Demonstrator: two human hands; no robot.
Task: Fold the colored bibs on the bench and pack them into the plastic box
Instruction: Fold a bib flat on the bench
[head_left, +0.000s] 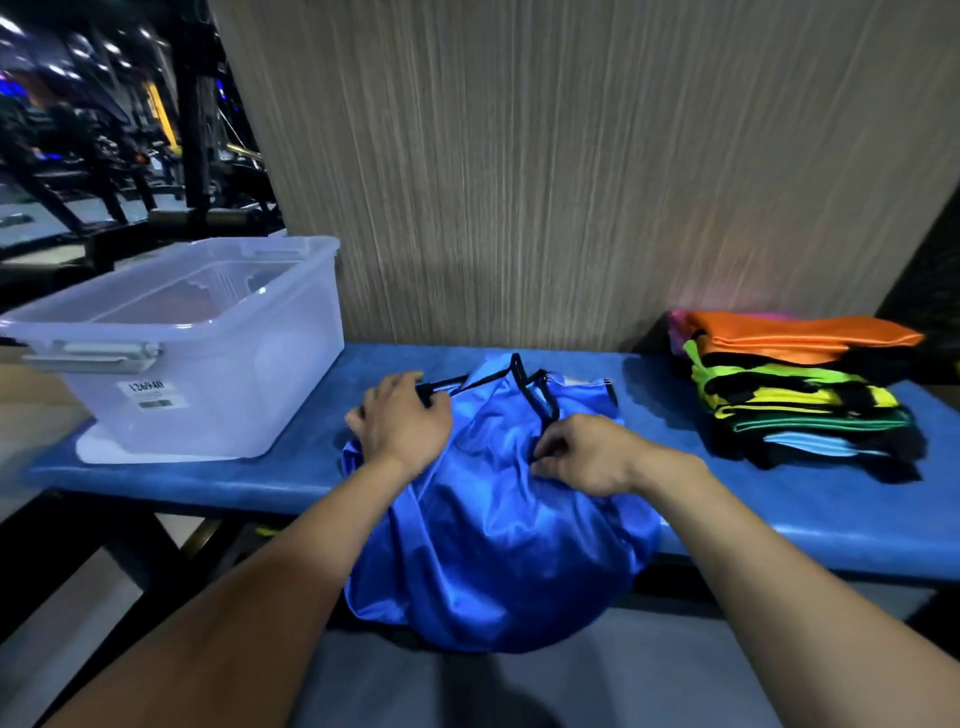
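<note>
A shiny blue bib (488, 530) with black trim lies crumpled on the blue padded bench (779, 499), its lower part hanging over the front edge. My left hand (402, 421) grips the bib's left shoulder strap by the black trim. My right hand (582, 454) pinches the black trim of the right armhole. A clear plastic box (208, 353) stands open on the bench's left end, apart from the bib. On the right end sits a pile of bibs (795, 389), orange on top, then yellow, green and light blue.
A wood-grain wall panel (571, 156) rises right behind the bench. Dark gym machines (104, 156) stand at the far left. The box rests on a white lid (104, 452). Grey floor lies below the bench's front edge.
</note>
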